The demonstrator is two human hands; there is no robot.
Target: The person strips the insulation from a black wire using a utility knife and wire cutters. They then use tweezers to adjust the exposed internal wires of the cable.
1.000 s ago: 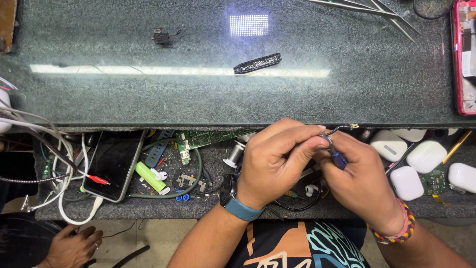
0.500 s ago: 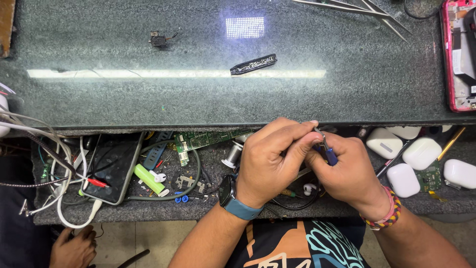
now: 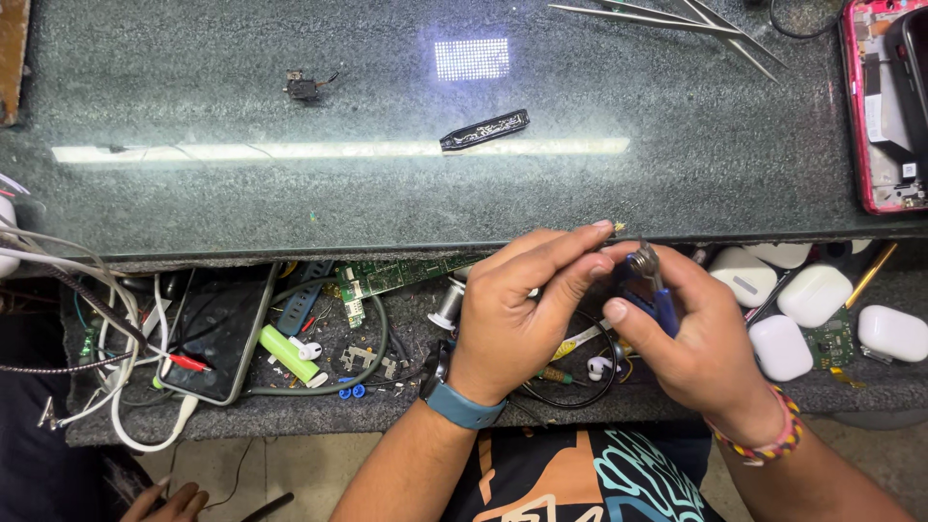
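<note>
Head view showing a small blue-handled tool being gripped at the front edge of the dark stone worktop, just above the cluttered lower shelf. Right hand closing around the handle, metal tip pointing up. Left hand pinching a tiny gold-coloured part between thumb and forefinger, fingertips touching the tool's head. Lying on the shelf: white earbud cases, a green circuit board, a green cylindrical cell, a dark phone and tangled cables. Resting farther up the worktop: tweezers and an opened pink-framed phone.
</note>
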